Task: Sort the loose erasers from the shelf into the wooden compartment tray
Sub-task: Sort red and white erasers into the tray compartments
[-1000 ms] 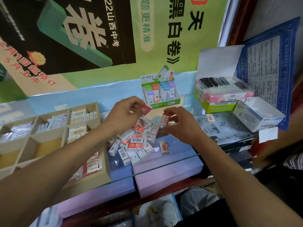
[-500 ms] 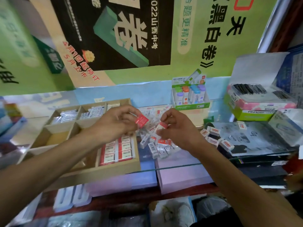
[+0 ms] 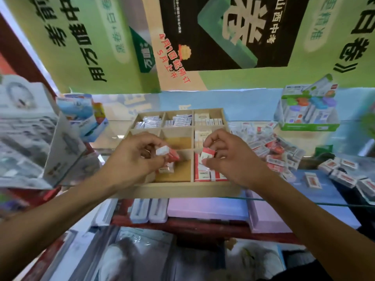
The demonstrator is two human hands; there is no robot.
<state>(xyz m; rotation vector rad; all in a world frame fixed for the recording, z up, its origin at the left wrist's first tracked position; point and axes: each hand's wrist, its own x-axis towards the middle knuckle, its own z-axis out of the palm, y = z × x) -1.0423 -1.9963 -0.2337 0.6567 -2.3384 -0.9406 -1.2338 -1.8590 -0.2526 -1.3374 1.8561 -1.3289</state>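
Note:
The wooden compartment tray (image 3: 182, 189) sits on the glass shelf in the middle. My left hand (image 3: 132, 159) pinches a red-and-white eraser (image 3: 165, 151) over the tray's front middle compartment, where another eraser (image 3: 166, 168) lies. My right hand (image 3: 229, 159) pinches a red-and-white eraser (image 3: 207, 154) above the front right compartment, which holds a row of red-sleeved erasers (image 3: 205, 174). The back compartments hold white and blue packs. A loose pile of erasers (image 3: 274, 151) lies on the shelf to the tray's right.
A green display box of coloured correction tapes (image 3: 308, 116) stands at the back right. A tilted white carton (image 3: 34, 138) and blue boxes (image 3: 81, 112) crowd the left. More loose erasers (image 3: 345, 173) lie far right. Pink boxes (image 3: 207, 207) lie under the glass.
Both hands have moved left from the loose pile to over the tray, each carrying its eraser. The view swung left, so the tray now sits centred.

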